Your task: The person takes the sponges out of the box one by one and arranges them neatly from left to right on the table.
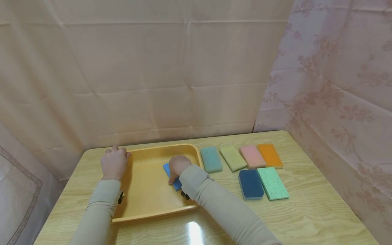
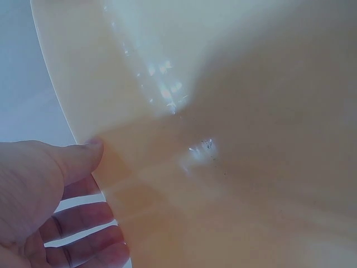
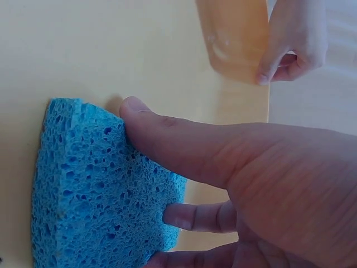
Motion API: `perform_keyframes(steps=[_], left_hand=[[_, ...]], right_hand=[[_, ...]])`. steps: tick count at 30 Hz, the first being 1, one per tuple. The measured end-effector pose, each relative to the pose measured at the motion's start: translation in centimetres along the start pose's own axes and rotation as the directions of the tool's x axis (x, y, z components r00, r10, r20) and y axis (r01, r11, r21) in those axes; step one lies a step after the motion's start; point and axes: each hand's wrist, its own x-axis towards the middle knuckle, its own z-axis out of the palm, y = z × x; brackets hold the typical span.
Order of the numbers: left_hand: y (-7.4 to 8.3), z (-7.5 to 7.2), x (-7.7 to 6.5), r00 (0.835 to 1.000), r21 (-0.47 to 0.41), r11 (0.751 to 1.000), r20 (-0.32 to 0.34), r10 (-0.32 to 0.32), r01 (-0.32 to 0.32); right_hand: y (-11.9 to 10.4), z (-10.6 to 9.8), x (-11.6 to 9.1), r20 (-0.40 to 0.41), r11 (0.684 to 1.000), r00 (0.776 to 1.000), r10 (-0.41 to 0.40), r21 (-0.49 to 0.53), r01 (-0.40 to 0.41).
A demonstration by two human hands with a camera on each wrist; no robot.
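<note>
A shallow yellow plastic tray (image 1: pixel 144 190) lies on the table. At its left side my left hand (image 1: pixel 114 164) grips the rim; in the left wrist view the thumb (image 2: pixel 83 159) lies along the inner face, with the fingers behind the edge. Inside the tray, toward its right end, my right hand (image 1: pixel 178 166) holds a blue porous sponge (image 3: pixel 100 178) by its edges, between thumb (image 3: pixel 162 128) and fingers. The hand covers part of the sponge in the head view. Whether the sponge touches the tray floor I cannot tell.
To the right of the tray on the wooden table (image 1: pixel 318 204) lie several sponges: teal (image 1: pixel 211 159), yellow-green (image 1: pixel 233 158), pink (image 1: pixel 252 156), orange (image 1: pixel 270 155), dark blue (image 1: pixel 251 183) and speckled mint (image 1: pixel 273 183). A curtain (image 1: pixel 183 75) hangs behind the table.
</note>
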Motion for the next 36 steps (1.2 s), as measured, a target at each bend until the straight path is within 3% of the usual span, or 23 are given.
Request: perform_keyframes(steps=[14,22,36], left_hand=[[-0.16,0.36,0.04,0.999,0.01,1.0,-0.028,0.018,-0.018],[-0.16,0.2,0.1,1.0,0.005,1.0,0.006,0.004,-0.004],[0.06,0.06,0.09,1.0,0.023,1.0,-0.026,0.015,-0.015]], right_hand=[[-0.05,-0.06,-0.12,0.009,1.0,1.0,0.012,0.015,-0.012],[-0.02,0.03,0.08,0.02,0.999,1.0,0.021,0.035,-0.022],[0.16,0.42,0.12,0.003,0.997,0.999,0.041,0.073,-0.041]])
